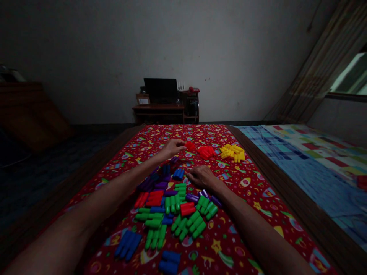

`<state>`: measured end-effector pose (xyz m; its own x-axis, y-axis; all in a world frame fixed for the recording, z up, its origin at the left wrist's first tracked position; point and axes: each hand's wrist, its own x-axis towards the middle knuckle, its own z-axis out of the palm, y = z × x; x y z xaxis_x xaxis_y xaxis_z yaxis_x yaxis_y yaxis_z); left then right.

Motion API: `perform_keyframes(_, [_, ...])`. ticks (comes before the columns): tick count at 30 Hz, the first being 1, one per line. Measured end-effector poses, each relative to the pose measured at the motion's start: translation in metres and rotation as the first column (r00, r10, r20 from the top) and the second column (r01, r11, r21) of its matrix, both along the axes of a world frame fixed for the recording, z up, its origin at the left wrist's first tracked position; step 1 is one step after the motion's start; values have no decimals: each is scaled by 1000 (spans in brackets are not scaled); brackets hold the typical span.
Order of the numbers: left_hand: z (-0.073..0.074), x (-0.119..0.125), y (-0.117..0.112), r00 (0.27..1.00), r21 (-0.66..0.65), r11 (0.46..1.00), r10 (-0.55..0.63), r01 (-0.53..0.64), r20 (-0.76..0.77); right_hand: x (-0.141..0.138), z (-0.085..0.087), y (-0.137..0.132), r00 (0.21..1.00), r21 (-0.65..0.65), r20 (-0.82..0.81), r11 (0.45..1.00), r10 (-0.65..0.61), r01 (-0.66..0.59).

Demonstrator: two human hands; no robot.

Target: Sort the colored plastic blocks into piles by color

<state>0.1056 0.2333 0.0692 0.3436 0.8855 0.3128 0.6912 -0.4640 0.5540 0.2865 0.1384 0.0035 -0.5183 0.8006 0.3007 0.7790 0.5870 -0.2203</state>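
Observation:
My left hand reaches over the far part of the cloth, its fingertips closed at the near edge of a red toy block. My right hand is lower and to the right, fingers curled; its underside is hidden. Just left of its fingertips lies a blue block. Between my forearms spreads a mixed heap of ridged plastic blocks: green, red, purple and blue. A small red pile and a yellow pile sit beyond my right hand.
A red patterned cloth covers the table. Blue blocks lie near its front. Against the far wall stands a desk with a monitor. Along the right is a bed with a checkered cover; a wooden cabinet is at left.

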Motion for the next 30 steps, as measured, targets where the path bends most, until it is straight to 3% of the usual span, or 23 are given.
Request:
perform_keyframes(3, [-3, 42, 21, 999, 72, 996, 51, -49, -19, 0, -3, 2, 1000, 27, 4, 1000, -5, 5])
perform_keyframes(7, [-12, 83, 28, 997, 133, 991, 21, -12, -68, 1, -3, 3, 1000, 26, 8, 1000, 17, -17])
perform_keyframes(10, [-18, 93, 24, 992, 152, 987, -32, 51, -125, 1, -1, 3, 1000, 9, 8, 1000, 26, -26])
perform_keyframes(13, [-19, 88, 20, 979, 155, 981, -87, 117, -185, 1, 0, 2, 999, -3, 6, 999, 36, -36])
perform_keyframes(17, [-14, 67, 17, 970, 166, 975, -106, 145, -220, 1, 0, 2, 999, 4, 3, 999, 34, -34])
perform_keyframes(21, [-7, 27, 0, 963, 155, 971, -147, 184, -228, 0, -1, 1, 1000, 9, 11, 1000, 8, -8])
perform_keyframes(25, [1, -35, -48, 946, 11, 968, -243, 251, -212, 0, 0, 1, 1000, -5, 22, 1000, -5, 5])
perform_keyframes(30, [-2, -103, -125, 842, -282, 888, -442, 363, -308, 0, 3, -1, 1000, -25, 23, 1000, 18, -17])
